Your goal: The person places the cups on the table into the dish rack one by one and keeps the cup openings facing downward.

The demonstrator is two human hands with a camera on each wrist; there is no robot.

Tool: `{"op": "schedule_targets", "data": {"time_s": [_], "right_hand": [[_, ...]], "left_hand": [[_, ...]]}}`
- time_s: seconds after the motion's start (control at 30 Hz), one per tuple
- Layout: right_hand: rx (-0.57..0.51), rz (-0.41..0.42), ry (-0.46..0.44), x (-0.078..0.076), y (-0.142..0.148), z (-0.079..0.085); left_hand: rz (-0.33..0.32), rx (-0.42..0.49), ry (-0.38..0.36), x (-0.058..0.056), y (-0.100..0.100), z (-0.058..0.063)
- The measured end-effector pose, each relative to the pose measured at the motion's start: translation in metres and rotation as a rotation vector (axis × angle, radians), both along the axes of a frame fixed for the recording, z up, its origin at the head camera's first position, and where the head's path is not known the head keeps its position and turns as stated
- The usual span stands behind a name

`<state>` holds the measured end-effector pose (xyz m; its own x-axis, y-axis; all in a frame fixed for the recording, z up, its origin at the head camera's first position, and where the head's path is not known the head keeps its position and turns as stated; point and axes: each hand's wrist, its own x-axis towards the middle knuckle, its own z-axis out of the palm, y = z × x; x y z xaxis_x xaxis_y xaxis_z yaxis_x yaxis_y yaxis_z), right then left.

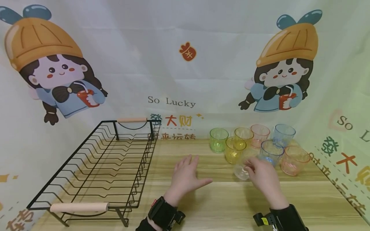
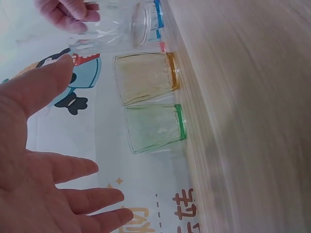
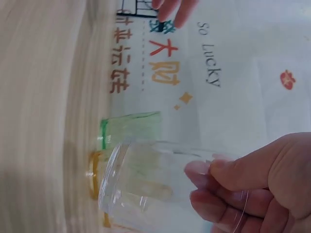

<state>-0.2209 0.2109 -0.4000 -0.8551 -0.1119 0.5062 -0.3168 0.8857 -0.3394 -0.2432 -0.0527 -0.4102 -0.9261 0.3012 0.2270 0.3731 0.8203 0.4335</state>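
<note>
One clear glass, I see remotely, is pinched by the right hand, while the left hand, fingers spread, is nearer the rack.

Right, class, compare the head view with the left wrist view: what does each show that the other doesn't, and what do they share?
Only the head view shows the black wire rack with wooden handles and the "So Lucky" lettering. Only the left wrist view shows the palm side of the left hand. Both show the right hand holding the clear glass, and the green glass.
</note>
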Motion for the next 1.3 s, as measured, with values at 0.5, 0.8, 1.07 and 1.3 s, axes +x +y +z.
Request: {"op": "schedule_targets", "data": {"time_s": [0.5, 0.8, 1.07, 1.3], "right_hand": [[-0.152, 0.107, -0.005, 0.007, -0.016, 0.017], [-0.262, 0.139, -0.084, 0.004, -0.024, 0.016], [-0.350, 0.177, -0.096, 0.001, -0.031, 0.015], [-0.462, 0.208, -0.140, 0.002, -0.035, 0.015]], "left_hand": [[-0.034, 0.067, 0.003, 0.003, 0.000, 0.003], [-0.052, 0.119, 0.009, 0.003, 0.003, 0.004], [-0.070, 0.176, 0.007, 0.001, 0.007, 0.004], [-0.085, 0.253, 0.020, 0.001, 0.012, 0.002]]}}
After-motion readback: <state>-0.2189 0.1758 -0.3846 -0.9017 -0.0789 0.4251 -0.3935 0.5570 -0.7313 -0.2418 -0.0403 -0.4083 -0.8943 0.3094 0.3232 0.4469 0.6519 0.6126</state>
